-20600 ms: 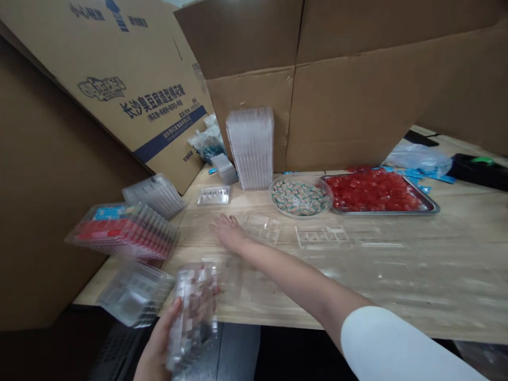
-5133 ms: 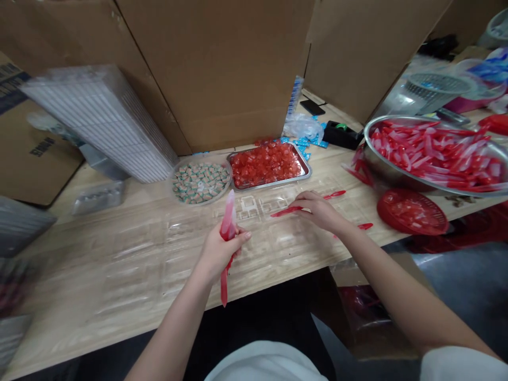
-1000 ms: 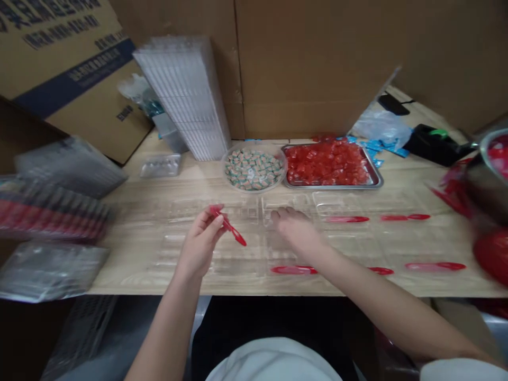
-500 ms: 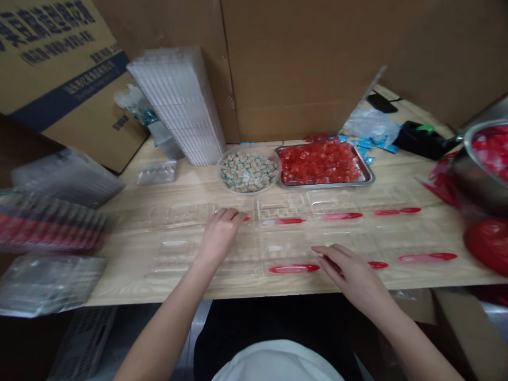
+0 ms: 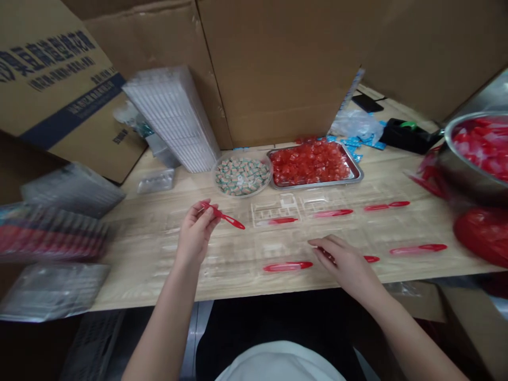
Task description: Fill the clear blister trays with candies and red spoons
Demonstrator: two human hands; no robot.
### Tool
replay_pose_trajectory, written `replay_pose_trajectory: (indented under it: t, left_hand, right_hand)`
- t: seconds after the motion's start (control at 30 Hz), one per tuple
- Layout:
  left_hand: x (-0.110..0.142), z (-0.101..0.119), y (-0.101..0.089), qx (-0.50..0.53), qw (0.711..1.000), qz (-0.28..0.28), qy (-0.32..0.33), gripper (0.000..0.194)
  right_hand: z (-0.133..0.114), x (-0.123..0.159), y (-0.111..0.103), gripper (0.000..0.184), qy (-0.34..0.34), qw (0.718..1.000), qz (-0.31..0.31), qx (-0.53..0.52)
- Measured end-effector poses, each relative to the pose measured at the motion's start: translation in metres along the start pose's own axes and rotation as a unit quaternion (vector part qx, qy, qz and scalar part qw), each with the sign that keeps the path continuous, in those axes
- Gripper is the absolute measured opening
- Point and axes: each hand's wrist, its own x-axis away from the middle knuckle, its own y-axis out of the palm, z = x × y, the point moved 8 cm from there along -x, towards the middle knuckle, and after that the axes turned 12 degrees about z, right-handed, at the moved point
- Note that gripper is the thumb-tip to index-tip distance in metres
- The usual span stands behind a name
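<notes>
My left hand (image 5: 197,227) is raised above the left part of the table. Its thumb and fingers are closed on a slim red plastic stick (image 5: 230,219) with a slotted end, which points right and down. My right hand (image 5: 337,256) hovers over the front row of clear plastic trays, fingers curled and pointing left. What lies inside its grip is too hidden to name. From behind that hand a red tip (image 5: 372,259) shows. Another red and pink piece (image 5: 288,266) lies in the tray (image 5: 273,247) left of it.
Behind the trays stand a round tub (image 5: 243,175) of small wrapped pieces and a metal tray (image 5: 317,185) of red packets. A steel bowl (image 5: 472,172) of red pieces is at the right. Stacked clear trays (image 5: 170,116) rise at the back left.
My left hand has lifted off the back row and moved left, with the red stick now plainly visible in it. My right hand keeps nearly the same pose. The view has shifted slightly.
</notes>
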Motion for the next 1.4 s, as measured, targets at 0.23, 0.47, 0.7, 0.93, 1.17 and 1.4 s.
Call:
replay_pose_trajectory:
  t: [0.23,0.47,0.7,0.93,1.17,1.4]
  left_hand:
    - [0.0,-0.016,-0.011,0.034,0.998,0.02,-0.052,0.032]
    - [-0.001,0.002,-0.008,-0.019,0.995,0.019,0.094,0.04]
    - [-0.015,-0.015,-0.025,-0.222,0.963,-0.012,0.155,0.025]
    - [-0.022,-0.028,-0.032,-0.363,0.903,-0.052,0.223,0.014]
    - [-0.014,-0.02,-0.019,-0.443,0.835,-0.077,0.319,0.016]
    - [0.026,-0.031,0.05,-0.531,0.721,-0.199,0.398,0.019]
  right_hand:
    - [-0.004,-0.001,0.013,0.021,-0.029,1.0,-0.001,0.007]
    - [-0.043,-0.048,0.045,0.017,-0.151,0.983,-0.018,0.098]
    - [-0.052,-0.067,0.078,0.025,-0.157,0.959,-0.063,0.228]
    - [-0.049,-0.075,0.083,0.025,-0.117,0.957,-0.102,0.244]
    - [-0.043,-0.089,0.089,0.031,-0.07,0.951,-0.166,0.252]
    - [-0.043,-0.091,0.087,0.027,-0.093,0.946,-0.195,0.241]
